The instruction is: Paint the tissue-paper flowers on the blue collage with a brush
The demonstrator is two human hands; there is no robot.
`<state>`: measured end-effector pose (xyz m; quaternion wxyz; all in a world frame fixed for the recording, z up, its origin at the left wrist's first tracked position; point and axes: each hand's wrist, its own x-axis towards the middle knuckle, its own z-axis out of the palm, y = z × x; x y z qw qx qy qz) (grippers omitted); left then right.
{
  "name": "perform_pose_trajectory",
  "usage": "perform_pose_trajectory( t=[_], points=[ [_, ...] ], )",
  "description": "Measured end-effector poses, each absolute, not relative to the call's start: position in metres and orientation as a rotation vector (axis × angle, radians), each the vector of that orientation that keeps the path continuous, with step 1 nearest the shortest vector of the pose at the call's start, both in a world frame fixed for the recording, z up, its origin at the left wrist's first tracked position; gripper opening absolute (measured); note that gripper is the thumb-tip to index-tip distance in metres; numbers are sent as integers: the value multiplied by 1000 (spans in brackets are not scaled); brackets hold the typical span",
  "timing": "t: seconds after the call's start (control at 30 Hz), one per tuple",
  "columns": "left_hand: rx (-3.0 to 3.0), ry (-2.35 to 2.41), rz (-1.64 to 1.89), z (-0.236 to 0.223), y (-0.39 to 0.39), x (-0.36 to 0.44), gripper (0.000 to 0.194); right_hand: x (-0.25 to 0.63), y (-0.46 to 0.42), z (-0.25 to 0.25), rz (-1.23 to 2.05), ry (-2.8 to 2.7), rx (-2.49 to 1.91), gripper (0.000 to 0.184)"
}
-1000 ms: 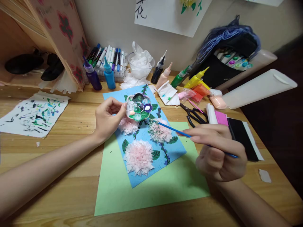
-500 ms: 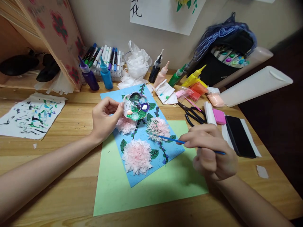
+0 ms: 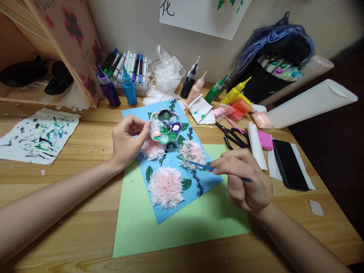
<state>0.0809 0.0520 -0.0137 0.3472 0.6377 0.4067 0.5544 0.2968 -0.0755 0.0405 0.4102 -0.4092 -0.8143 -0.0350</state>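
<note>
My left hand (image 3: pixel 129 140) pinches the rim of a flower-shaped paint palette (image 3: pixel 164 128), its wells holding green, purple, white and peach paint. Between the fingers of my right hand (image 3: pixel 246 180) is a thin blue paintbrush (image 3: pixel 203 166). The brush tip is at the lower edge of a pink tissue-paper flower (image 3: pixel 193 153) marked with green paint. That flower is on a blue sheet (image 3: pixel 196 195) with painted leaves and stems. Nearer me on the sheet is a larger pink tissue flower (image 3: pixel 167 187), and a third one (image 3: pixel 152 148) is partly covered by the palette. Under the sheet lies green paper (image 3: pixel 136 231).
Paint bottles, including a blue one (image 3: pixel 129 89) and a green one (image 3: pixel 214 91), line the back by a marker case (image 3: pixel 143 85) and a bowl of tissue (image 3: pixel 169 77). Scissors (image 3: pixel 233 136) and a black phone (image 3: pixel 290 165) lie right; a paint-smeared tissue (image 3: pixel 40 134) lies left.
My right hand has moved a little to the left, with the brush tip still at the green-marked flower. My left hand holds the palette as before. The whole view has shifted slightly.
</note>
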Motion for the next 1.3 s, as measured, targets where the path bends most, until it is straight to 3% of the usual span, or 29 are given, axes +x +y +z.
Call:
perform_pose_trajectory(
  t=[1.3],
  points=[
    [1654,1048,1429,-16,53,81,22,299,-78,40,-29,-2003,-1055,18]
  ],
)
